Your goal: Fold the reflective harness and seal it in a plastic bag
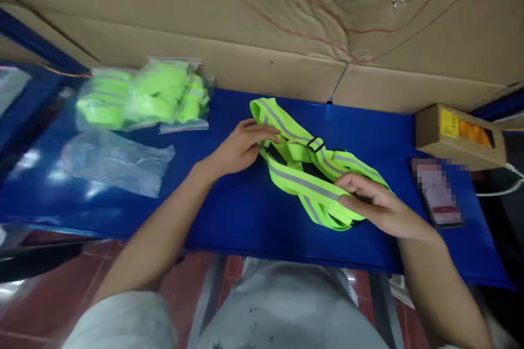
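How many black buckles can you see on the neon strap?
1 clearly: the black buckle on the far side of the neon strap, between left hand and right hand. Folds may hide others.

One left hand (241, 148), one right hand (379, 208) and one reflective strap harness (303, 182) are counted at one desk (233, 212). Three bagged lime bundles (153, 92) and one flat clear bag (118, 162) are noted left; one phone (438, 193) and one cardboard box (432, 144), right.
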`<act>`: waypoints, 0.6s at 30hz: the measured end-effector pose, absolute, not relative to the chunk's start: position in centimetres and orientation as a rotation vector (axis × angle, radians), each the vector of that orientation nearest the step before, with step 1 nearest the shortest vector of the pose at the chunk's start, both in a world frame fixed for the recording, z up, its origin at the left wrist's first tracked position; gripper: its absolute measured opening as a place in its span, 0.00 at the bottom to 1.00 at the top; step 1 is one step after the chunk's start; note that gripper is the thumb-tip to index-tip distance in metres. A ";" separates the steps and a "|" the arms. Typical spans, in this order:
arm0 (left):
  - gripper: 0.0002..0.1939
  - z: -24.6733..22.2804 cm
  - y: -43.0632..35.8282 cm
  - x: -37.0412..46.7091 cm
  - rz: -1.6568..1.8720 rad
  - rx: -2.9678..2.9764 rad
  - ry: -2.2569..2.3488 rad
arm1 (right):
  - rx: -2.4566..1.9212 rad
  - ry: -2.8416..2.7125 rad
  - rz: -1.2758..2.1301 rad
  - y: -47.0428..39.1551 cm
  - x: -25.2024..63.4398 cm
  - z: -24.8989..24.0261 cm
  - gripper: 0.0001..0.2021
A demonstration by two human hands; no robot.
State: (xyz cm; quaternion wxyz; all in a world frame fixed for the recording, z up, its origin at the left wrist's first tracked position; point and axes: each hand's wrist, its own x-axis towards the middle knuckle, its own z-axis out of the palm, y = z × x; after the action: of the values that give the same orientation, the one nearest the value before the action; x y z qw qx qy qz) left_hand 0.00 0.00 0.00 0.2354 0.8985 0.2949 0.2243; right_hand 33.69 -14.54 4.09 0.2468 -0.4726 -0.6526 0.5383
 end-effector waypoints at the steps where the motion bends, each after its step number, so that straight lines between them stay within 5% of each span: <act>1: 0.32 0.5 -0.4 0.3 0.618 2.443 0.762 | -1.289 -1.795 1.391 -14.4 33.4 4.2 0.08; 8: 0.34 1.5 -1.7 1.4 0.425 2.541 0.747 | -1.297 -2.016 1.073 -14.9 32.2 5.1 0.17; 13: 0.18 0.2 -1.0 1.4 0.434 2.697 0.869 | -1.279 -2.312 1.011 -17.0 31.2 4.9 0.18; 18: 0.11 -0.3 -0.5 1.4 0.418 2.851 1.013 | -1.339 -2.631 0.467 -19.7 29.1 4.3 0.21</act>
State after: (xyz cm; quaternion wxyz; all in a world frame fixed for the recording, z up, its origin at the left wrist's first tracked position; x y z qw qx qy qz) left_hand 1.39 -0.50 -0.30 0.0436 0.9326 0.3313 0.1368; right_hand 29.08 -19.65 4.27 0.0763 -0.4467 -0.8777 0.1557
